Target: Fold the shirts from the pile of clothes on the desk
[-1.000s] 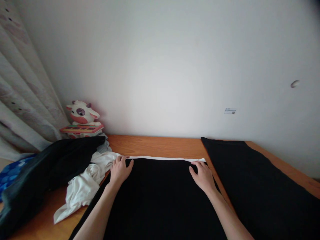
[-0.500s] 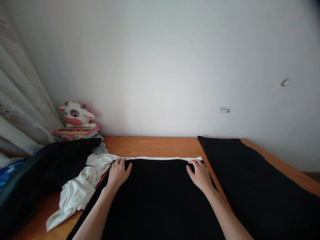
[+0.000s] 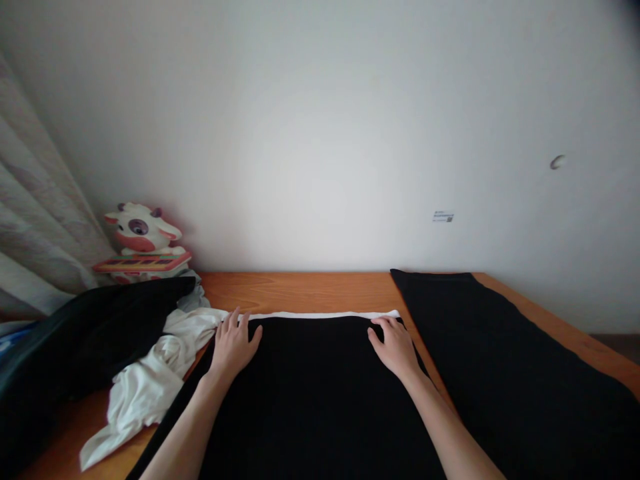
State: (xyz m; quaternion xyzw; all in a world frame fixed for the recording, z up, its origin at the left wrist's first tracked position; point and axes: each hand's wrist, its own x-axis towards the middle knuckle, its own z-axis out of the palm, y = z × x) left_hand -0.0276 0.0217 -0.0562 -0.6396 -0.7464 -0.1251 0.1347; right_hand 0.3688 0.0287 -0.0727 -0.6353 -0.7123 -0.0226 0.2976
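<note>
A black garment lies spread flat in front of me, and a narrow strip of white cloth shows along its far edge. My left hand rests on the far left corner of the black cloth, fingers spread and thumb out to the side. Over the far right corner lies my right hand, its fingers slightly bent and the thumb apart. Neither hand grips anything that I can see. Crumpled white fabric sits just left of my left hand and runs up to the white strip.
A second black garment is laid out on the right of the wooden table. Dark clothes are heaped at left, before a cow-shaped toy keyboard. A curtain hangs at far left; a wall stands behind.
The view has turned slightly to the right, so things appear shifted left. The fingers of my left hand have lifted and spread a little; my right hand stays at its corner.
</note>
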